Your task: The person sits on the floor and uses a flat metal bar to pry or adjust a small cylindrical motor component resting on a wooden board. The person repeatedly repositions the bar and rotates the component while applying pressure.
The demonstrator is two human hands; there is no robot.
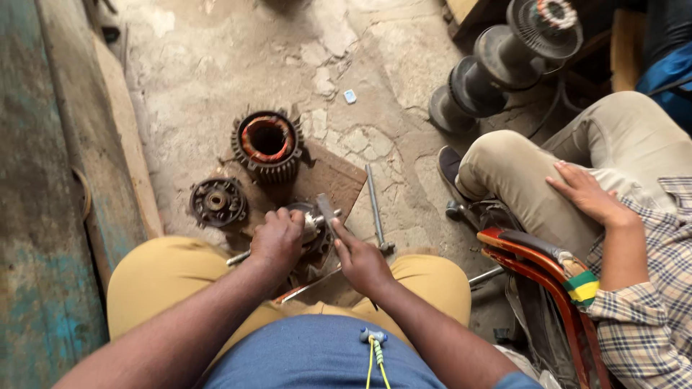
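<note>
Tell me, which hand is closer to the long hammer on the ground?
Right. The right hand is just beside the hammer; the left hand is farther off, across the metal part.

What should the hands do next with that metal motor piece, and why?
Probably steady it first. The left hand covers the metal motor part from above, and the right hand pinches a flat metal piece sticking up from it. The part sits between the knees, not flat on the floor, so a firmer left grip before any pull seems wise.

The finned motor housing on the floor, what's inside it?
Inside the finned motor housing, reddish-orange copper windings ring a dark hollow bore. The bottom of the bore is in shadow and cannot be seen.
</note>
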